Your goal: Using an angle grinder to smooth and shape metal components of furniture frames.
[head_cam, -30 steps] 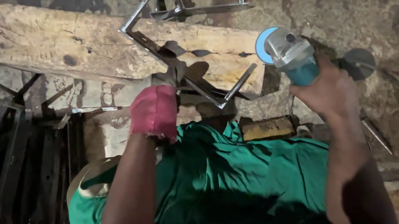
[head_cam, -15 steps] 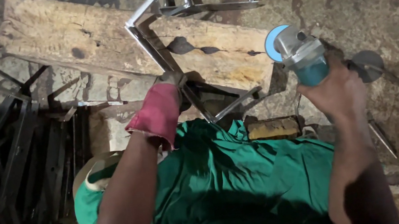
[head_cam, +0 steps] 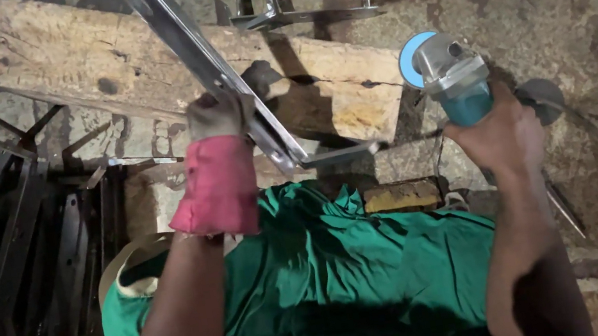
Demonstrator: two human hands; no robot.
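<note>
Nearest: one green garment [head_cam: 332,281] across the lap. One left hand [head_cam: 216,117], in one grey glove with a pink cuff, is closed around one angled steel frame [head_cam: 222,77], lifted above one wooden block [head_cam: 144,80]. One right hand [head_cam: 500,138] is clamped on one teal angle grinder [head_cam: 451,78], disc clear of the block. Left: one pile of dark metal frames [head_cam: 5,259]. Farthest: one more frame [head_cam: 290,3] standing on the ground.

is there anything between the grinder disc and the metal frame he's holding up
Nothing visible. The angle grinder in the right hand sits apart from the metal frame gripped by the left hand; only the wooden plank lies beneath the gap.
</note>
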